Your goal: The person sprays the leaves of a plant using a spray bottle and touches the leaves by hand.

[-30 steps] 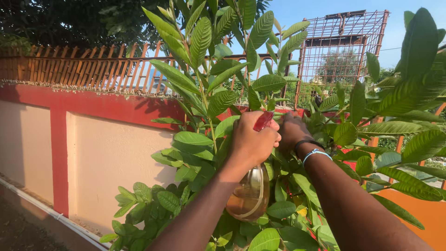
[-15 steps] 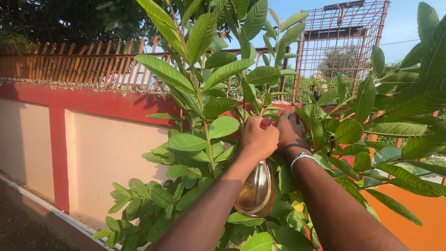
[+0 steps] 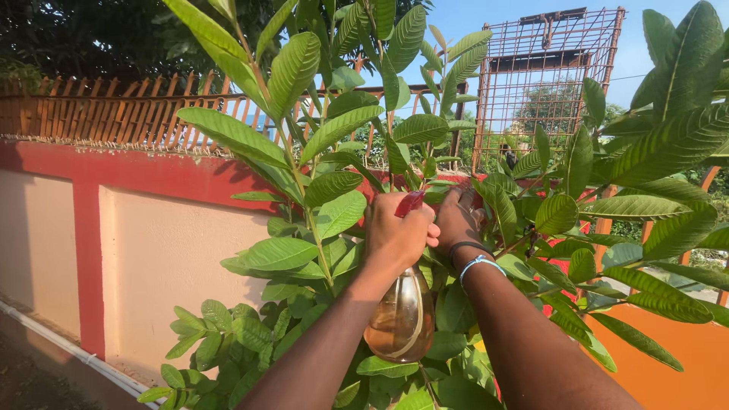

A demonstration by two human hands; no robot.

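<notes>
My left hand [image 3: 396, 231] grips the red trigger head of a clear spray bottle [image 3: 400, 317] holding amber liquid; the bottle hangs below my fist. The red nozzle [image 3: 411, 202] points into a leafy green shrub [image 3: 319, 190]. Right beside it, my right hand [image 3: 459, 219] reaches in among the leaves and touches foliage near a stem; whether it grips a leaf is hidden. Two bands, one black and one light blue, circle my right wrist [image 3: 476, 260].
A cream wall with red trim [image 3: 144, 228] runs behind the shrub, topped by a slatted orange fence [image 3: 114, 114]. A rusty wire cage frame [image 3: 543, 83] stands at the back right. An orange surface [image 3: 676, 364] lies at lower right, a white pipe [image 3: 68, 345] along the wall's base.
The view and both hands have shifted slightly left and down. The bottle stays in my left hand; my right hand keeps among the leaves.
</notes>
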